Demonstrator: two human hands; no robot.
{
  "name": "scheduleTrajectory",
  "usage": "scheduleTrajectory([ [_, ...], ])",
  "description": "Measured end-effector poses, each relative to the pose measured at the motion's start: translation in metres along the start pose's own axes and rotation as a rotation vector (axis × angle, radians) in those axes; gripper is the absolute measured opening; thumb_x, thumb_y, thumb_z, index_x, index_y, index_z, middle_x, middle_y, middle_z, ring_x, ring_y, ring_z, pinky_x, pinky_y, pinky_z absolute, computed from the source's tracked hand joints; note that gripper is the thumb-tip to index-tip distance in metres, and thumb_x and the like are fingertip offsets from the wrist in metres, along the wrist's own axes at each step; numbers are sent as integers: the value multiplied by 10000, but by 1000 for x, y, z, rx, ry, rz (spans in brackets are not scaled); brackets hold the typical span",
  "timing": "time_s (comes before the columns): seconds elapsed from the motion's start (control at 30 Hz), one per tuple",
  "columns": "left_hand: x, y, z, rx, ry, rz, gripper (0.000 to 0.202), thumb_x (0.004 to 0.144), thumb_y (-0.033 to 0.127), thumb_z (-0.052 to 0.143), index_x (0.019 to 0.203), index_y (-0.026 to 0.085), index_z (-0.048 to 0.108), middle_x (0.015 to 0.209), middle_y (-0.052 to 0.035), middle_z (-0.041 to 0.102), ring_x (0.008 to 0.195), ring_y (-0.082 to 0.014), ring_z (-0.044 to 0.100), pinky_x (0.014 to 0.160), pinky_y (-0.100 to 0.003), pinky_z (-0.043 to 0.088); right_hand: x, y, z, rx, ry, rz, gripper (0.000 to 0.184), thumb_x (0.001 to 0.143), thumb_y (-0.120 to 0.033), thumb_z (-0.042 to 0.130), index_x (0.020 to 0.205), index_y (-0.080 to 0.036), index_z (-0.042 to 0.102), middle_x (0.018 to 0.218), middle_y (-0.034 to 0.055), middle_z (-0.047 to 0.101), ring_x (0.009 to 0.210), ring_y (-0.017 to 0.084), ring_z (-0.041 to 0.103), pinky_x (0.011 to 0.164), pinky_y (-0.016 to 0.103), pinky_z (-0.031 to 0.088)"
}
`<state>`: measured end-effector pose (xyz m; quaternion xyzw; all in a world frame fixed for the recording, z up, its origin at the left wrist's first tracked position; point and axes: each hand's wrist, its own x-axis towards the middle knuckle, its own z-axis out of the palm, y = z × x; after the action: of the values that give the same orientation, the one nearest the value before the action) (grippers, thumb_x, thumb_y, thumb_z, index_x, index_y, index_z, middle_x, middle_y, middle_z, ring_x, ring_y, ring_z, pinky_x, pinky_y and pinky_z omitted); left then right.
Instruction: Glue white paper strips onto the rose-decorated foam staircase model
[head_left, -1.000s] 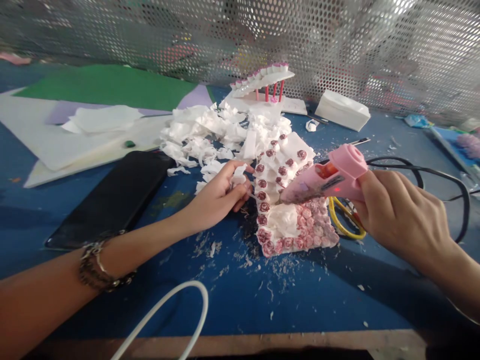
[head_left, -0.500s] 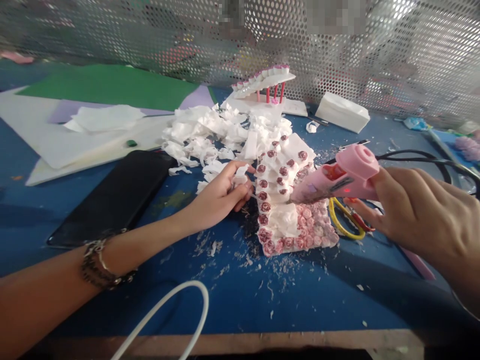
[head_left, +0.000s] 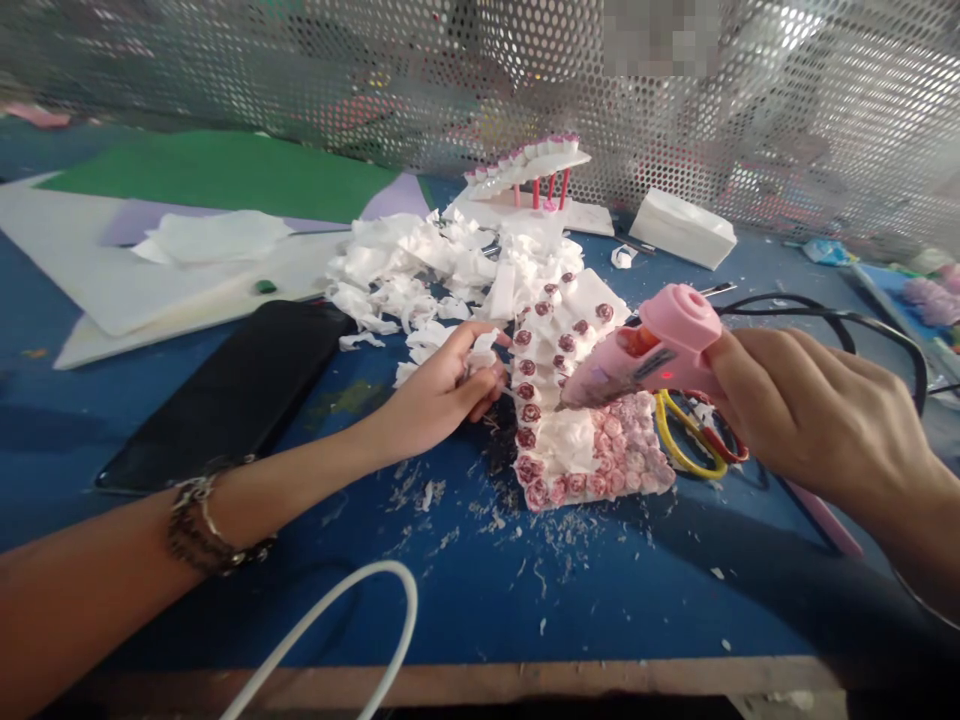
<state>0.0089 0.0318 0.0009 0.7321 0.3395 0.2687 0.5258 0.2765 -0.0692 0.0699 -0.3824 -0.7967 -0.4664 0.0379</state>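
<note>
My right hand (head_left: 817, 420) is closed around the handle of a pink glue gun (head_left: 679, 335), a small red light showing on its side. The nozzle points down and left at a white craft model (head_left: 566, 440) covered in dark red, pink and pale paper rosettes. Whether the tip touches the model cannot be made out. By the model's left edge my left hand (head_left: 442, 390) is closed, with a scrap of white tissue (head_left: 484, 347) between thumb and fingers. Those fingertips lie close to the model's side.
Torn white tissue (head_left: 405, 260) is heaped behind my left hand. A black phone (head_left: 225, 400) lies left, yellow-handled scissors (head_left: 690, 445) right of the model. Black cable (head_left: 885, 325) runs right; a white cable (head_left: 401, 600) loops in front. A second model (head_left: 532, 175) stands behind, near perforated metal (head_left: 570, 70).
My right hand has moved the glue gun slightly left, so its nozzle is farther over the white part of the model. My left hand stays in place.
</note>
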Motion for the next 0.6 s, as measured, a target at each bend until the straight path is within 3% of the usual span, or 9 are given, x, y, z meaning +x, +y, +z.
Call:
scheduleTrajectory([
  [0.23, 0, 0, 0, -27, -7, 29, 219, 880, 234, 352, 1084, 160, 326, 556, 76, 395, 440, -52, 393, 468, -184, 314, 10, -3, 1, 36, 9, -20, 420, 800, -305, 564, 1164, -112, 483, 786, 25, 596, 623, 110, 476, 493, 252, 313],
  [0.6, -2, 2, -1, 16, -21, -11, 257, 907, 270, 350, 1137, 159, 319, 560, 73, 407, 458, -50, 401, 474, -171, 324, -9, 10, 0, -15, -68, 24, 355, 805, -224, 548, 1144, -135, 487, 856, 37, 607, 668, 119, 497, 512, 260, 313],
])
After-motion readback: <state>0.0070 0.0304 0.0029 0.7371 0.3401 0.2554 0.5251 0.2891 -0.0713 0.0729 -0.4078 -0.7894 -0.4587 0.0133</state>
